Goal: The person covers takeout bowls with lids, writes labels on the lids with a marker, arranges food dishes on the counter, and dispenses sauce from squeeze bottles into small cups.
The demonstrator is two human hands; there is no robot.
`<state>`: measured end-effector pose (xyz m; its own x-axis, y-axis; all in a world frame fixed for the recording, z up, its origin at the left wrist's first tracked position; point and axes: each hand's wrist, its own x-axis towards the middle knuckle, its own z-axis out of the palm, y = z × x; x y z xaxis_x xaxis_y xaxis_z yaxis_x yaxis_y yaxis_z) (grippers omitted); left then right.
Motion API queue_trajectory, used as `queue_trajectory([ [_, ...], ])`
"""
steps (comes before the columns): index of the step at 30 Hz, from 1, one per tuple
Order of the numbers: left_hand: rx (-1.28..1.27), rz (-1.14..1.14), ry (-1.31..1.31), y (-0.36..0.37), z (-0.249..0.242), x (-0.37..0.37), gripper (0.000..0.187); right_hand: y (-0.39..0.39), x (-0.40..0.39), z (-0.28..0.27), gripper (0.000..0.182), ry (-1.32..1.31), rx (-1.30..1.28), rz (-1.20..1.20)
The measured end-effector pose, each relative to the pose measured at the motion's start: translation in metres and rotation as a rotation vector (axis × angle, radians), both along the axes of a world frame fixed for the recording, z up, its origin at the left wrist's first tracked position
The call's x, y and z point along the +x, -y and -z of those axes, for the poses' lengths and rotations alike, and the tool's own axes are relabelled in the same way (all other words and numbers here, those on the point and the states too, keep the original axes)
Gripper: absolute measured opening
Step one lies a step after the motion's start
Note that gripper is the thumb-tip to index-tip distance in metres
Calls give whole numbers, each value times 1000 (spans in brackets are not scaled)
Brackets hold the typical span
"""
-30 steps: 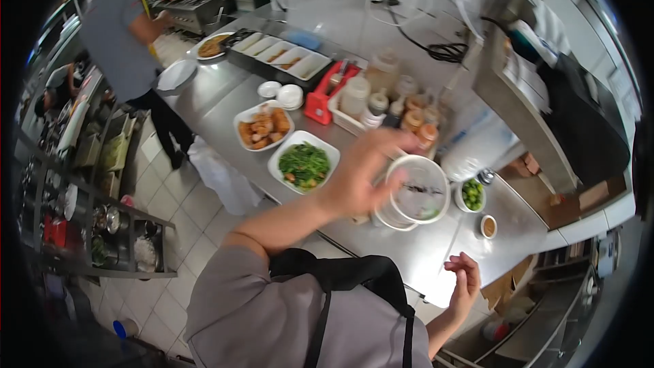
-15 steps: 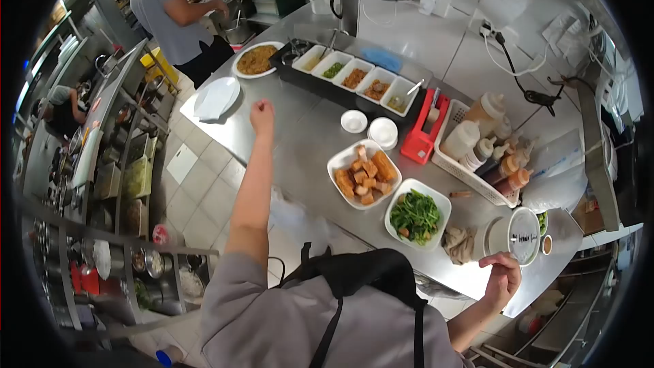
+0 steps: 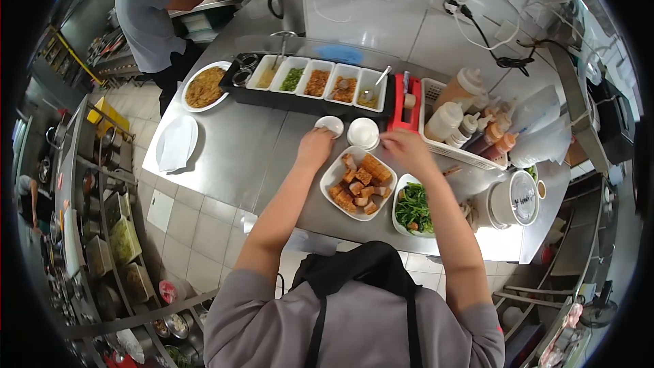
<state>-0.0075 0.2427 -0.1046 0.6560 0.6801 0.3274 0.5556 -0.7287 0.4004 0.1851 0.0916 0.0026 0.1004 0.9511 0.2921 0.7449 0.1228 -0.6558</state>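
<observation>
My left hand (image 3: 316,148) is at a small white dish (image 3: 331,124), its fingers closed at the near rim. To the right, my right hand (image 3: 407,150) reaches to the edge of a stack of small white dishes (image 3: 364,129); its fingers are curled and slightly blurred. Just in front of the stack sits a white bowl (image 3: 330,194) of browned, crisp-looking meat chunks (image 3: 361,187). Cooked leafy greens (image 3: 412,208) fill another white bowl (image 3: 400,226), partly covered by my right forearm.
Behind the dishes stands a black holder (image 3: 272,99) with several white condiment tubs. Right of it are a red tape dispenser (image 3: 405,112) and a basket (image 3: 470,155) of squeeze bottles. A noodle-like dish (image 3: 206,87) and a paper-topped plate (image 3: 177,143) lie left. Another person (image 3: 146,20) works farther back.
Both hands have moved in to the small white dishes, the left from over the left counter, the right from beside the lidded tub. My view has turned, and the other person now faces a cutting board.
</observation>
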Motion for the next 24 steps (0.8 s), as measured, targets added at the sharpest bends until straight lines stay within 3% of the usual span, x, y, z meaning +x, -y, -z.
queue_trajectory([
  [2,-27,-72,59,6,0,-7,11,-45,5,49,17,266,77,-117],
  [6,70,-146,23,26,3,-30,12,-84,-9,80,25,575,-268,-63],
  [10,47,-204,49,39,-6,-48,19,-96,-21,70,21,501,-105,3],
  [15,-5,-220,81,45,1,-68,25,-103,-67,41,15,490,157,-183],
  [19,12,-279,23,48,5,-75,23,-122,-91,75,15,679,195,-333],
  [24,-6,-293,3,42,16,-82,24,-121,-97,97,16,561,-10,-279],
])
